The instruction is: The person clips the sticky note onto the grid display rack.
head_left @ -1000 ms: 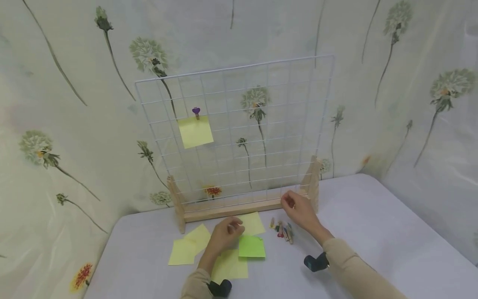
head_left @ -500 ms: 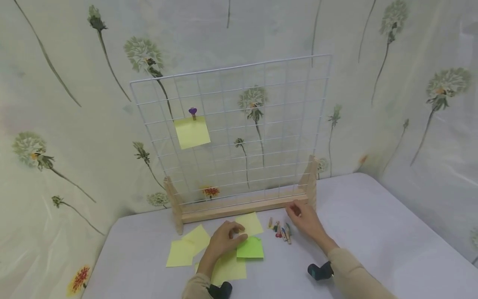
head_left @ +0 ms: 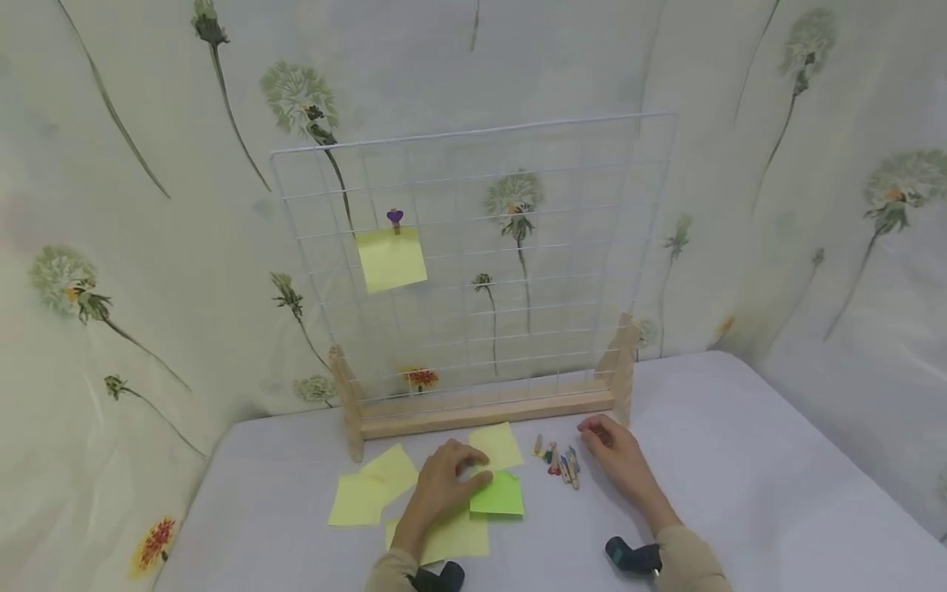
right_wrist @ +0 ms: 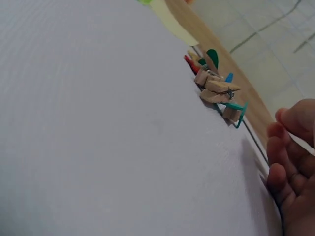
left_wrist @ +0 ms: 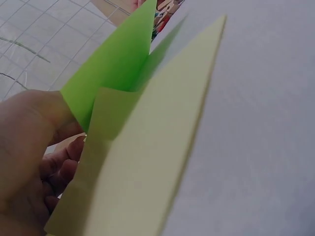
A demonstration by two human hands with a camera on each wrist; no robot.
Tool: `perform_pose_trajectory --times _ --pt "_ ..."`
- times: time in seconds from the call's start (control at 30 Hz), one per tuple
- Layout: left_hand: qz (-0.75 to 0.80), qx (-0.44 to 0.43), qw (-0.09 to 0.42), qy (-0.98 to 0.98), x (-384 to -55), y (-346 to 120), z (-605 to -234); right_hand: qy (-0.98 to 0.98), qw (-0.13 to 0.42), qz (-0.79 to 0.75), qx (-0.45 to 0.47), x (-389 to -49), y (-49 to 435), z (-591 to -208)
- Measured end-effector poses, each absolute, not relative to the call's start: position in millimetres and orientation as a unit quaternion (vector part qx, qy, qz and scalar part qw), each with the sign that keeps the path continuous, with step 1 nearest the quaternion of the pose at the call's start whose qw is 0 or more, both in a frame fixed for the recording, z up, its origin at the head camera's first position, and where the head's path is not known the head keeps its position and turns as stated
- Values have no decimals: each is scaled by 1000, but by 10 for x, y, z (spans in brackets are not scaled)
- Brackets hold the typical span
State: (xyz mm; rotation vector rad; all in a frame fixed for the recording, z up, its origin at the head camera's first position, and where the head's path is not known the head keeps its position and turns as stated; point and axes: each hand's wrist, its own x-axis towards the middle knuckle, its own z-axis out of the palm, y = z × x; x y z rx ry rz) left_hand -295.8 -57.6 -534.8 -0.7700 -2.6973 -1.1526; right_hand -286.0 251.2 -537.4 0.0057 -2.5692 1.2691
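My left hand is over the sticky notes on the table, thumb and index finger apart. Its thumb tip is right at the upper left corner of a bright green sticky note. In the left wrist view, the green note partly covers that hand. Beneath and around lie yellow sticky notes, one of them behind the green note. My right hand, fingers loosely curled and holding nothing, hovers right of a small pile of decorated wooden clothespins. The right wrist view shows these clothespins beside the fingers.
A white wire grid stands upright in a wooden base at the table's back. On its upper left hangs a yellow note, held by a clothespin with a purple heart. More yellow notes lie at the left. A flower-patterned sheet hangs behind.
My right hand has drawn back from the grid's base, down and to the right. My left hand has shifted slightly right, its thumb reaching the green note's corner.
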Motion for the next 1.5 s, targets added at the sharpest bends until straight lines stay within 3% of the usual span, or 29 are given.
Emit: perform_pose_trajectory --times 0.4,0.67,0.93,1.27,1.5 --pt "-364 -288 56 -884 -2956 -536 -5406 -893 120 434 -21 -2735 2589 -5441" --pt "-358 -288 50 -887 -2981 -599 -5338 -901 141 410 7 -2884 2582 -5484" --pt "-372 -280 34 -884 -2972 -611 -5463 -912 107 396 -3 -2924 2589 -5480" --pt "-357 -272 58 -892 -2941 -633 -5450 -912 159 377 21 -2883 2503 -5499" --pt "-362 -257 65 -894 -2965 -637 -5417 -910 157 381 38 -2952 2522 -5471"
